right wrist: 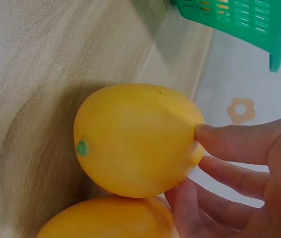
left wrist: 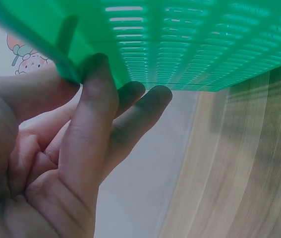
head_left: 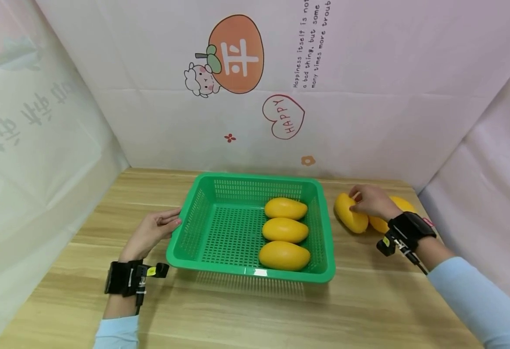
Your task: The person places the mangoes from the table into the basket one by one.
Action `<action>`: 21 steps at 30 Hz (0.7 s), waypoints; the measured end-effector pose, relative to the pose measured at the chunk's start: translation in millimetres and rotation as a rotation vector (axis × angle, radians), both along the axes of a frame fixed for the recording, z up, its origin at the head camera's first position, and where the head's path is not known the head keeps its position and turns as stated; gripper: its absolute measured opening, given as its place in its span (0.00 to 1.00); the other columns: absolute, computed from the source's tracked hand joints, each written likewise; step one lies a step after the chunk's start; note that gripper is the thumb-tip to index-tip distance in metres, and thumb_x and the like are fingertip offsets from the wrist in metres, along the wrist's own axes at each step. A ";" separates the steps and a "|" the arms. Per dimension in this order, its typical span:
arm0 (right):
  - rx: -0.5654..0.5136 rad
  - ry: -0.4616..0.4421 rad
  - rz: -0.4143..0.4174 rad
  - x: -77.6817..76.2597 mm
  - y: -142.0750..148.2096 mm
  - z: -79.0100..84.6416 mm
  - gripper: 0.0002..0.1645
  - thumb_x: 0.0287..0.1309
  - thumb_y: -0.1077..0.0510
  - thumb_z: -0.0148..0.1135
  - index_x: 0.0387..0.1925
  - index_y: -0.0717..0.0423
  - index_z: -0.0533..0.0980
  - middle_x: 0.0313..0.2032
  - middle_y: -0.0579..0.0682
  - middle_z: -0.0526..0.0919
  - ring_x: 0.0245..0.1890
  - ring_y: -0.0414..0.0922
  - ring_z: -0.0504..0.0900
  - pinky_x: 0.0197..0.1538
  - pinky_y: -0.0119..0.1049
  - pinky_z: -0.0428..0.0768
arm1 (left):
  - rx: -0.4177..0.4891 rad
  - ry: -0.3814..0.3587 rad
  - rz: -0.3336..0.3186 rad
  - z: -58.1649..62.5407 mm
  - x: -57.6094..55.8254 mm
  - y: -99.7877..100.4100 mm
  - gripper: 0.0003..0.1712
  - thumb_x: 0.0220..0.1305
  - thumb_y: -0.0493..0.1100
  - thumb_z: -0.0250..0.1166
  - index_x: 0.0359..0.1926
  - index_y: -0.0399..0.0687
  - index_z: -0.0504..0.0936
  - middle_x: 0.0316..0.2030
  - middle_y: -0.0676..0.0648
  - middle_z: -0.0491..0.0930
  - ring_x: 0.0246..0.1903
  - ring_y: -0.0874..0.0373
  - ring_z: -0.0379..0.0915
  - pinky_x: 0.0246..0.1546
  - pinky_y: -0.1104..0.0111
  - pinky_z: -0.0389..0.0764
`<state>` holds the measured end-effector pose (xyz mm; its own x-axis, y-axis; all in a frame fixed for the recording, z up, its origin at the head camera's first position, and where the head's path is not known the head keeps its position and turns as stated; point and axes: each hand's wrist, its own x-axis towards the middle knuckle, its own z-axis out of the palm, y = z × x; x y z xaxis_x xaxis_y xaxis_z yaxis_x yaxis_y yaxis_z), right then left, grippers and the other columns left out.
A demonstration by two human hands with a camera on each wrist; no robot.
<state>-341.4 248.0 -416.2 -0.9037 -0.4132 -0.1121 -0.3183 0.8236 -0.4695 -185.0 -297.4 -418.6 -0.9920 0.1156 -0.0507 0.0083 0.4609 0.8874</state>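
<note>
A green plastic basket (head_left: pixel 255 277) stands on the table with three yellow mangoes along its right side, the middle one (head_left: pixel 285 230) lying between the other two. My left hand (head_left: pixel 150 232) pinches the basket's left rim; in the left wrist view the thumb is on one side of the rim and the fingers (left wrist: pixel 88 114) on the other. To the right of the basket, my right hand (head_left: pixel 374 201) grips a yellow mango (right wrist: pixel 138 141) between thumb and fingers. This mango shows a small green spot at one end. Another mango (right wrist: pixel 110 218) lies close beside it, partly hidden.
More yellow mango surface (head_left: pixel 403 203) shows behind the right wrist, near the table's right edge. Bare wooden table (head_left: pixel 255 320) extends in front of the basket. A printed white cloth (head_left: pixel 368 131) hangs behind, with cloth at both sides.
</note>
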 end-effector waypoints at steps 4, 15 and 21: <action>0.002 0.000 -0.001 1.0 -3.8 3.4 0.25 0.55 0.61 0.66 0.51 0.72 0.73 0.46 0.74 0.79 0.46 0.65 0.77 0.44 0.57 0.81 | 0.002 -0.004 0.008 3.0 -0.7 -0.3 0.33 0.69 0.50 0.58 0.69 0.38 0.64 0.62 0.30 0.70 0.59 0.40 0.69 0.51 0.53 0.82; 0.080 -0.135 0.007 7.9 -10.1 -1.2 0.43 0.55 0.42 0.66 0.57 0.74 0.68 0.53 0.74 0.75 0.49 0.64 0.75 0.49 0.59 0.77 | -0.004 0.004 0.011 2.1 2.4 0.8 0.33 0.69 0.51 0.58 0.69 0.40 0.65 0.62 0.30 0.70 0.59 0.39 0.69 0.52 0.49 0.81; 0.033 -0.202 -0.004 12.0 -14.1 -7.0 0.47 0.57 0.42 0.64 0.62 0.76 0.64 0.56 0.74 0.73 0.49 0.59 0.75 0.52 0.55 0.77 | -0.002 -0.003 0.006 2.3 2.4 0.7 0.34 0.68 0.52 0.58 0.69 0.40 0.64 0.63 0.29 0.69 0.60 0.38 0.68 0.53 0.48 0.79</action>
<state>-329.4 233.8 -423.2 -0.8631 -0.4028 -0.3046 -0.2172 0.8406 -0.4961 -182.6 -296.7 -416.3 -0.9925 0.1095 -0.0536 0.0031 0.4625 0.8866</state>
